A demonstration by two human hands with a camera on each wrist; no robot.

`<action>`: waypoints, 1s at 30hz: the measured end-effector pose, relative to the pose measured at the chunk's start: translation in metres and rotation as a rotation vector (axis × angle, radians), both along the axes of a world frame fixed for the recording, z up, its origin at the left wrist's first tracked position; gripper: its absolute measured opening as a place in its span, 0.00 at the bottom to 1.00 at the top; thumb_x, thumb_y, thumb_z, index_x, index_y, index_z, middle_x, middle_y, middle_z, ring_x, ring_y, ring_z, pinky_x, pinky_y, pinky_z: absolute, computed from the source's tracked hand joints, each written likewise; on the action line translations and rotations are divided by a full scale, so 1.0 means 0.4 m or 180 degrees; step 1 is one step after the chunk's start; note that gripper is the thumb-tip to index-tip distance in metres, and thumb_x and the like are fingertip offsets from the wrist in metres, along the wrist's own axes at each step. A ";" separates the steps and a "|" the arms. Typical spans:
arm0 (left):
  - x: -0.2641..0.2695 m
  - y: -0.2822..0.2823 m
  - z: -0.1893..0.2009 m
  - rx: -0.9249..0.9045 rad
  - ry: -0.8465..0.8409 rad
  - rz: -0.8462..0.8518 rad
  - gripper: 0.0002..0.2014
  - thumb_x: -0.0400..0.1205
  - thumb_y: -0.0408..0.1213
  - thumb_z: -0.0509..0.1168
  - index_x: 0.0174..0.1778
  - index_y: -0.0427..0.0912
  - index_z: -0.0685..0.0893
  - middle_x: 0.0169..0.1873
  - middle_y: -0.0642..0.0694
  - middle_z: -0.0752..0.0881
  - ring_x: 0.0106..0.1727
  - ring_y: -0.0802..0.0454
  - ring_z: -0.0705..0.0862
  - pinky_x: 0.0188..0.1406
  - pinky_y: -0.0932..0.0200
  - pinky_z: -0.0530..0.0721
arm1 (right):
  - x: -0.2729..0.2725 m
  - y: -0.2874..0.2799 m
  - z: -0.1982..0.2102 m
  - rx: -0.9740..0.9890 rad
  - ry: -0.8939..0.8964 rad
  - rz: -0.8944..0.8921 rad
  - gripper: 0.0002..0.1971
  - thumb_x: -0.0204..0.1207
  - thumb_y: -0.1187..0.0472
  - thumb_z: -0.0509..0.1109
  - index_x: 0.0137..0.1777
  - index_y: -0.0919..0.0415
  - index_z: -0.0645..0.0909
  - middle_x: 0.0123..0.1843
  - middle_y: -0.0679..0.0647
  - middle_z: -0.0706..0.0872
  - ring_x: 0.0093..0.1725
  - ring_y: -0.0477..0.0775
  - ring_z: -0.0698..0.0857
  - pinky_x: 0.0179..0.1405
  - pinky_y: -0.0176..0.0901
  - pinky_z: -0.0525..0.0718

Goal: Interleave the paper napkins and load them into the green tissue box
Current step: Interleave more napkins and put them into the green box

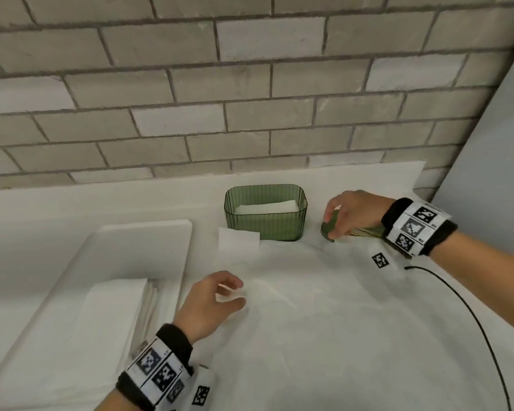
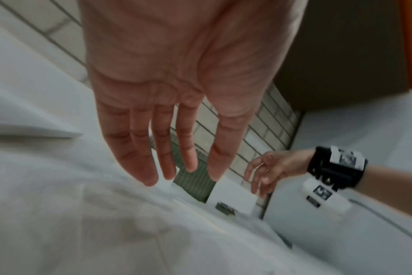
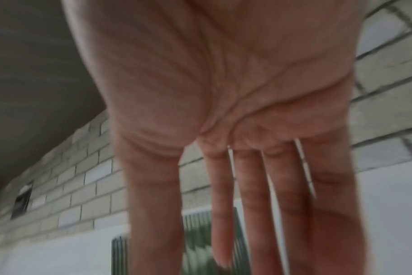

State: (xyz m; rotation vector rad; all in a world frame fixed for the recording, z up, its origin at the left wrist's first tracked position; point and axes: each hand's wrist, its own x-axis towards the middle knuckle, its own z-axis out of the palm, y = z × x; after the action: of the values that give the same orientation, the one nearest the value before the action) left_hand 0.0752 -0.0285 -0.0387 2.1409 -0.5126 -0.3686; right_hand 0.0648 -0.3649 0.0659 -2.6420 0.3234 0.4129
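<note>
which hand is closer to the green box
Right. The right hand is just right of the green box, over a green lid. The left hand hangs well in front of it.

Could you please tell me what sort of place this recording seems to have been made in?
Probably a staged tabletop workstation indoors, not clearly a real kitchen: a grey brick-pattern wall backs a table under a white cloth, with a white tray of napkins and a green tissue box.

The right hand [image 1: 349, 213] grips a green lid [image 1: 330, 226] beside the green tissue box [image 1: 266, 225].
</note>
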 end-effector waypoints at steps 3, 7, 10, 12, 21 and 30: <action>0.033 -0.069 0.005 0.0946 -0.0367 -0.0698 0.23 0.76 0.40 0.77 0.66 0.50 0.79 0.65 0.50 0.76 0.65 0.50 0.77 0.59 0.62 0.78 | -0.059 -0.030 -0.065 -0.0588 0.0961 0.0070 0.28 0.64 0.49 0.83 0.64 0.55 0.83 0.49 0.52 0.86 0.42 0.51 0.84 0.42 0.41 0.82; 0.058 -0.144 0.009 0.1911 -0.0512 -0.1248 0.36 0.74 0.45 0.77 0.77 0.50 0.71 0.75 0.46 0.66 0.75 0.43 0.66 0.74 0.46 0.73 | -0.115 -0.055 -0.139 -0.0923 0.0800 -0.0472 0.43 0.65 0.43 0.81 0.77 0.59 0.68 0.71 0.55 0.77 0.68 0.55 0.78 0.57 0.39 0.76; 0.066 -0.171 0.000 0.2212 -0.0417 -0.1299 0.38 0.71 0.47 0.79 0.75 0.55 0.69 0.72 0.45 0.66 0.73 0.42 0.66 0.72 0.38 0.75 | -0.145 -0.056 -0.189 -0.0699 0.0449 -0.0964 0.52 0.64 0.39 0.80 0.81 0.59 0.58 0.78 0.63 0.67 0.74 0.61 0.74 0.66 0.45 0.77; 0.065 -0.180 -0.003 0.2282 -0.0456 -0.1236 0.38 0.69 0.46 0.80 0.73 0.57 0.69 0.69 0.46 0.67 0.71 0.43 0.68 0.69 0.38 0.77 | -0.160 -0.042 -0.219 -0.0596 0.0325 -0.1117 0.54 0.64 0.38 0.79 0.83 0.56 0.53 0.79 0.66 0.60 0.73 0.64 0.74 0.68 0.47 0.78; 0.044 -0.184 0.004 0.2271 -0.0563 -0.0973 0.36 0.70 0.43 0.80 0.72 0.55 0.71 0.70 0.48 0.69 0.71 0.44 0.71 0.67 0.41 0.75 | -0.156 -0.020 -0.236 -0.0077 -0.0141 -0.1179 0.48 0.59 0.56 0.86 0.75 0.52 0.59 0.68 0.62 0.68 0.60 0.63 0.80 0.57 0.44 0.81; 0.010 -0.199 0.022 0.1117 -0.0510 -0.0932 0.29 0.73 0.52 0.79 0.68 0.49 0.79 0.66 0.50 0.75 0.68 0.50 0.76 0.70 0.55 0.75 | -0.151 0.021 -0.127 0.1436 -0.1851 -0.1236 0.35 0.57 0.70 0.86 0.61 0.51 0.74 0.48 0.50 0.86 0.47 0.49 0.85 0.34 0.25 0.80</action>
State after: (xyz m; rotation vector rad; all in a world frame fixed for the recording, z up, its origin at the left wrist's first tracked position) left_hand 0.0794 -0.1081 -0.0300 2.4502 -0.9155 -0.4798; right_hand 0.0044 -0.3567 0.0152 -2.0700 0.4697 -0.3662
